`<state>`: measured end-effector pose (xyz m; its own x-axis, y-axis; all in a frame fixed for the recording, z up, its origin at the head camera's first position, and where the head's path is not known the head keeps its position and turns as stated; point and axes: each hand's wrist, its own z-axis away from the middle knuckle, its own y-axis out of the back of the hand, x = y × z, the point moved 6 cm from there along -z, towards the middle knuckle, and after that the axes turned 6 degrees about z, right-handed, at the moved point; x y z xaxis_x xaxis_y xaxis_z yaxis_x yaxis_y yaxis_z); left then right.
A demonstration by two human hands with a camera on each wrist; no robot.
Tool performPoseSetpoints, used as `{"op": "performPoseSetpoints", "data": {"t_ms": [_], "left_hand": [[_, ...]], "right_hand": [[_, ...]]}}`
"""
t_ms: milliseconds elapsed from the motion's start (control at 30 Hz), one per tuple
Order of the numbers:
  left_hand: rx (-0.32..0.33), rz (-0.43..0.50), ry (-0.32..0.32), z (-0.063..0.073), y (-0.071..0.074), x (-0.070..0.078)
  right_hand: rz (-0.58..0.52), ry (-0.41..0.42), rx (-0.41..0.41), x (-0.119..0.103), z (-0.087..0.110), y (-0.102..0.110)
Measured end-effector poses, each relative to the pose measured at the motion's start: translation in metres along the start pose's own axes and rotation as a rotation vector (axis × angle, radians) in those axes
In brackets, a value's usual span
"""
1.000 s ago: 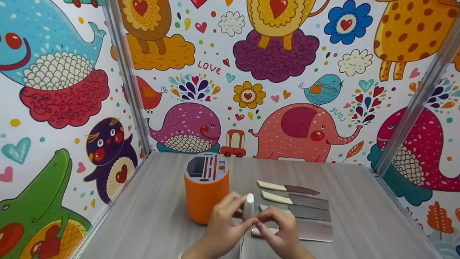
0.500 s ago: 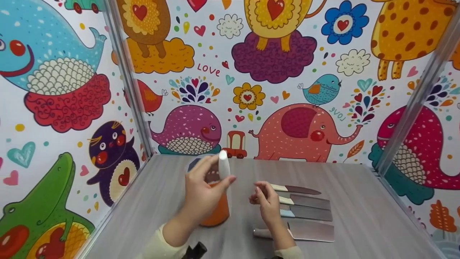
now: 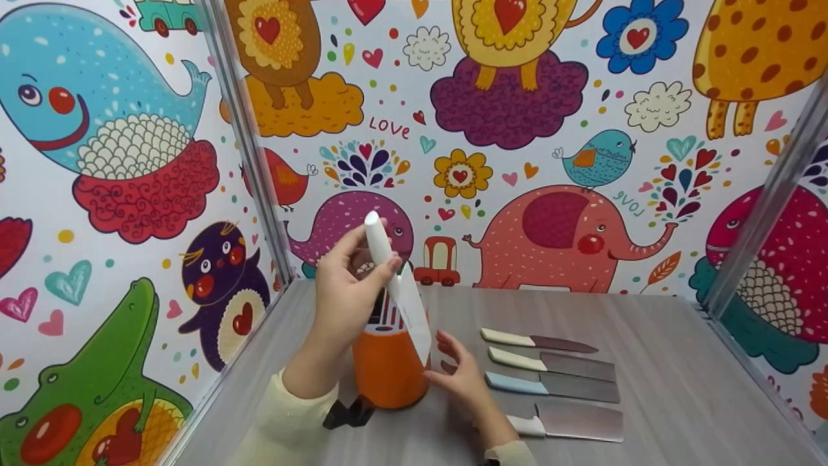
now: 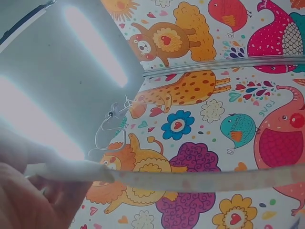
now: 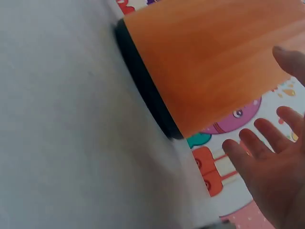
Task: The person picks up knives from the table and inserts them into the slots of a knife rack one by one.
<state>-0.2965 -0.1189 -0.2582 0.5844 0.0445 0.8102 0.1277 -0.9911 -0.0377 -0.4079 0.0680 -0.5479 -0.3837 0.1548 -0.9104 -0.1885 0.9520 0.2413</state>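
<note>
Two hands met over the bench [image 3: 666,362] a second ago; now they stand apart. Left hand [image 3: 346,278] has risen, fingers and thumb pinching the white-handled knife [image 3: 414,314] by its handle. Knife tilted: handle to 11 o'clock, tip to 5, blade crossing the right edge of the orange block [image 3: 388,369]. Right hand [image 3: 460,375] has come in at the block's 4 o'clock, fingers loosely spread, gripping nothing. My reading: work now centres on the block; blade outside any slot, angle unsuited to one as yet. Four other knives [image 3: 579,387] lie at the block's 3 to 4 o'clock.

Hard to make out: left hand and blade cover part of the block's slotted top. Nearest knife's handle partly behind the right wrist. Left wrist view blurred, glare at 9 o'clock, blade cut off at 3. Right wrist view misses the block's top. Contact between right thumb and blade tip or block: can't tell.
</note>
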Motion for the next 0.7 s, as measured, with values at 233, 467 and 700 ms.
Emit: {"op": "performPoseSetpoints", "data": {"t_ms": [233, 467, 700], "left_hand": [[0.021, -0.024, -0.029, -0.015, 0.005, 0.006], [0.093, -0.018, 0.003, -0.035, 0.012, 0.000], [0.143, -0.029, 0.041, -0.056, 0.015, -0.014]], "right_hand": [[0.068, -0.119, -0.046, 0.003, 0.000, -0.030], [0.108, -0.188, -0.044, 0.015, -0.002, -0.039], [0.102, -0.183, -0.037, 0.015, -0.008, -0.037]]}}
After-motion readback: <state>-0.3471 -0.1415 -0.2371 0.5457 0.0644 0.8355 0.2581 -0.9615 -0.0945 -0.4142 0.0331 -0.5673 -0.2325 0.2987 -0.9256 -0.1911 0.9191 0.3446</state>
